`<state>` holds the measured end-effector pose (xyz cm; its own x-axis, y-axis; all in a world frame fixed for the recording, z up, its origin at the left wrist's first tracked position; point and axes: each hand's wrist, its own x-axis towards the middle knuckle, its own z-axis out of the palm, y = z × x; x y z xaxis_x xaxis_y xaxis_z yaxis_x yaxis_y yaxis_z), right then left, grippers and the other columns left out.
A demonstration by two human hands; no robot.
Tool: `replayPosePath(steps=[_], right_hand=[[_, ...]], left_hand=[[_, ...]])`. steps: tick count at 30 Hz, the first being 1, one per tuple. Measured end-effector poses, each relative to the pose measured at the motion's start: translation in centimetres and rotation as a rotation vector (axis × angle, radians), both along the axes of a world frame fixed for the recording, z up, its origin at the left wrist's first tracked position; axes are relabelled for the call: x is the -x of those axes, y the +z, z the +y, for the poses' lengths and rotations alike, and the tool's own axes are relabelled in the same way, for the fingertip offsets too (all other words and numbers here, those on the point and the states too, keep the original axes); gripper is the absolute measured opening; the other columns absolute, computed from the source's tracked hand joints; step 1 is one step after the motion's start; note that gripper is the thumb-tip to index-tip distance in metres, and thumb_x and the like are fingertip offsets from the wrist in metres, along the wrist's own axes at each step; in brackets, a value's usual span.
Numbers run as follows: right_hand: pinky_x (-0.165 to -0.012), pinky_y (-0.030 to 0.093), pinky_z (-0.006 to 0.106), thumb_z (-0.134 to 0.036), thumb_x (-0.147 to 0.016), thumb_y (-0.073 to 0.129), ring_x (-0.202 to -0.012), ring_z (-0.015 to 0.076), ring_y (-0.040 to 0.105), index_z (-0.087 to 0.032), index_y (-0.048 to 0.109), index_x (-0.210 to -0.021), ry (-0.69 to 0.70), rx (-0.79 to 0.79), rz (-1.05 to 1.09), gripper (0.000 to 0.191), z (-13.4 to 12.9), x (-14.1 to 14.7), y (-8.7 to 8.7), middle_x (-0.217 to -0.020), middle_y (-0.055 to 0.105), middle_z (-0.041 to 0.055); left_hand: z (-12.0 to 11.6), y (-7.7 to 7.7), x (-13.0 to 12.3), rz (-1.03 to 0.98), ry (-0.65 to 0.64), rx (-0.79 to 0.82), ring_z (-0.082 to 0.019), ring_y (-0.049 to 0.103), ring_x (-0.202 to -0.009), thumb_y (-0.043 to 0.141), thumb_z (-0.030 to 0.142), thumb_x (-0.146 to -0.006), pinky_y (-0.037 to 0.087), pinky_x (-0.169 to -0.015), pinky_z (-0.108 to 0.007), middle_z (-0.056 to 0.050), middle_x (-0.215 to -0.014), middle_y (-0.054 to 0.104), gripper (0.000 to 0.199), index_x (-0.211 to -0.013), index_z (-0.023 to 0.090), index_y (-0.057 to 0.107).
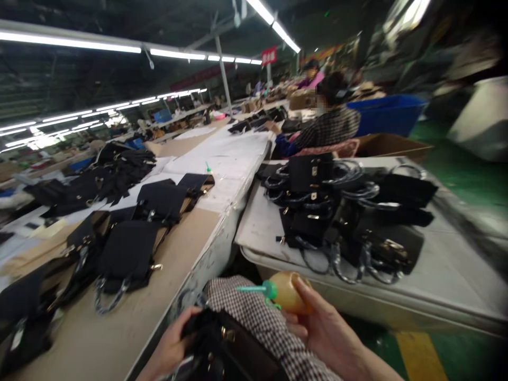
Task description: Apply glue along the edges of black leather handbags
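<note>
We hold a yellowish squeeze bottle (289, 292) in the right hand (329, 333), fingers wrapped closed around its body, with its green nozzle (254, 289) pointing left over our lap. The left hand (170, 346) grips the edge of a black handbag (226, 349) that rests on our lap at the bottom of the view, against a checked sleeve or garment (257, 317); a small gold-coloured fitting shows on the bag's top. The bottle sits just above and to the right of the bag, not touching it as far as we can tell. To our left, a long worktable (130, 317) carries a row of flat black bag pieces (127, 254) with chain handles, laid on brown board. Straight ahead and to the right, a second table (436, 286) bears a pile of finished black handbags (341, 211) with wrapped handles. Farther along the line, a seated person in a plaid top (329, 129) works at the table, beside a blue bin (391, 114). A small green-capped bottle (207, 168) stands on the white sheets farther up the left table.
</note>
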<state>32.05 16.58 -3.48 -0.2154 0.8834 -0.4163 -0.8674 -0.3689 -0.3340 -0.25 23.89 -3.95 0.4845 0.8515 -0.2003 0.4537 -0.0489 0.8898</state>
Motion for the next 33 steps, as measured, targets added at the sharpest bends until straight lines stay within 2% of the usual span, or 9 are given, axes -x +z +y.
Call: replayPosePath(steps=[4,8,11,15,18,20,22,27,33], right_hand=[[-0.059,0.051,0.026,-0.039,-0.086,0.073,-0.063,0.0150,0.055,-0.020,0.069,-0.114,-0.021,-0.026,-0.126,0.034,0.1,-0.8,-0.7,-0.082,0.068,0.0052],[-0.063,0.052,0.030,-0.034,-0.087,0.070,-0.072,0.0185,0.056,-0.026,0.064,-0.126,-0.003,-0.099,-0.224,0.040,0.5,-1.4,-0.7,-0.108,0.068,0.0059],[-0.062,0.051,0.030,-0.034,-0.085,0.072,-0.077,0.0200,0.057,-0.030,0.060,-0.130,0.013,-0.136,-0.303,0.047,0.8,-1.4,-0.2,-0.114,0.067,0.0052],[-0.050,0.045,0.024,-0.036,-0.081,0.077,-0.070,0.0172,0.056,-0.031,0.061,-0.126,-0.040,-0.095,-0.404,0.048,0.8,-1.5,-0.2,-0.101,0.069,0.0029],[-0.042,0.040,0.021,-0.047,-0.085,0.072,-0.050,0.0115,0.049,-0.023,0.068,-0.108,-0.047,-0.051,-0.336,0.033,0.8,-1.3,0.1,-0.071,0.065,0.0009],[-0.038,0.039,0.021,-0.056,-0.089,0.063,-0.043,0.0112,0.047,-0.020,0.068,-0.098,0.029,-0.055,-0.265,0.038,0.8,-0.9,0.7,-0.061,0.061,0.0011],[-0.036,0.042,0.022,-0.060,-0.092,0.055,-0.046,0.0150,0.056,-0.019,0.066,-0.101,0.171,-0.088,-0.254,0.043,0.8,-0.1,1.5,-0.068,0.067,0.0049],[-0.055,0.057,0.029,-0.053,-0.099,0.049,-0.081,0.0272,0.073,-0.013,0.065,-0.112,0.460,-0.072,-0.167,0.045,0.2,2.5,2.4,-0.100,0.075,0.0162],[-0.080,0.059,0.037,-0.045,-0.099,0.054,-0.101,0.0294,0.071,-0.012,0.064,-0.120,0.224,-0.006,0.044,0.041,0.2,3.9,3.1,-0.117,0.072,0.0185]], left_hand=[[-0.4,-1.4,1.8,-0.051,0.060,0.134,-0.021,0.060,-0.088,0.062,0.069,-0.082,0.049,-0.081,-0.030,-0.004,-0.095,0.065,0.060,-0.114,0.018,0.058],[-0.6,0.1,1.1,-0.044,0.018,0.152,-0.017,0.055,-0.079,0.065,0.068,-0.081,0.045,-0.073,-0.025,-0.001,-0.087,0.060,0.059,-0.111,0.018,0.059],[-0.7,1.2,1.0,-0.005,0.016,0.132,-0.019,0.058,-0.087,0.069,0.060,-0.081,0.045,-0.080,-0.025,-0.003,-0.094,0.065,0.051,-0.110,0.017,0.063],[-0.9,1.3,1.2,0.091,0.025,0.066,-0.021,0.061,-0.091,0.069,0.047,-0.084,0.046,-0.084,-0.025,-0.004,-0.096,0.069,0.037,-0.106,0.016,0.067],[-1.3,1.3,0.7,0.086,0.060,0.058,-0.020,0.061,-0.086,0.065,0.046,-0.086,0.047,-0.081,-0.025,-0.004,-0.092,0.067,0.034,-0.101,0.016,0.067],[-1.7,1.8,-0.1,0.080,0.092,0.047,-0.020,0.060,-0.084,0.065,0.044,-0.086,0.047,-0.078,-0.024,-0.003,-0.090,0.067,0.031,-0.100,0.017,0.066],[-2.0,2.5,-1.1,0.091,0.103,0.020,-0.019,0.061,-0.082,0.065,0.040,-0.086,0.047,-0.077,-0.024,-0.002,-0.087,0.067,0.026,-0.098,0.017,0.067],[-2.5,4.6,-2.3,0.186,0.051,-0.037,-0.020,0.064,-0.082,0.060,0.028,-0.086,0.048,-0.074,-0.024,-0.001,-0.086,0.071,0.018,-0.098,0.018,0.070],[-2.8,4.2,-1.3,0.230,0.020,-0.106,-0.021,0.067,-0.084,0.063,0.034,-0.086,0.048,-0.076,-0.026,-0.003,-0.090,0.073,0.023,-0.104,0.019,0.069]])
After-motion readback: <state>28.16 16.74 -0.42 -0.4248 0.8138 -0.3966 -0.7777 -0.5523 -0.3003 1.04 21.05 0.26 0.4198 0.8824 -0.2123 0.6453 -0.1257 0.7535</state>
